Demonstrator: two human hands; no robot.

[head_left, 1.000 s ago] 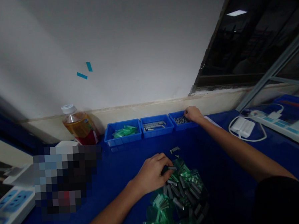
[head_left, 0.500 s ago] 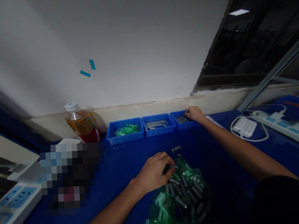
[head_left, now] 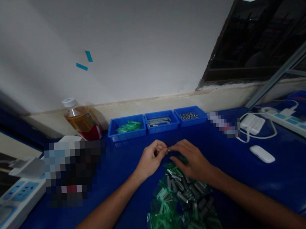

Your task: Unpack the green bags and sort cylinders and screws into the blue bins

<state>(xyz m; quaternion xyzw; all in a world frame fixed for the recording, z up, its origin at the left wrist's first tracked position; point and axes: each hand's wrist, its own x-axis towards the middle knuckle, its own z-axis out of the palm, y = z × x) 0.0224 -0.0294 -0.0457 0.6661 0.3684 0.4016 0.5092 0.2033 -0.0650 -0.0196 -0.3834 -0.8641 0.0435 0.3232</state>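
Note:
My left hand is closed, thumb pressed to curled fingers, on a small metal piece whose bright end peeks out at the fingertips; the rest is hidden. Facing it, my right hand has its thumb apart from its fingers, and the index fingertip is at the metal end. Right below both hands lies a pile of green plastic bags and dark grey metal pieces. Behind them stand a blue bin of green bags, a blue bin of metal strips and a blue bin of small metal parts.
A drink bottle stands at the left by the wall, near a power strip and a blurred-out patch. To the right are a white case, a white charger with cable and another power strip.
My right hand has come back from the bin of small metal parts to meet my left hand. The left hand has shifted slightly up, and the view has tilted a little.

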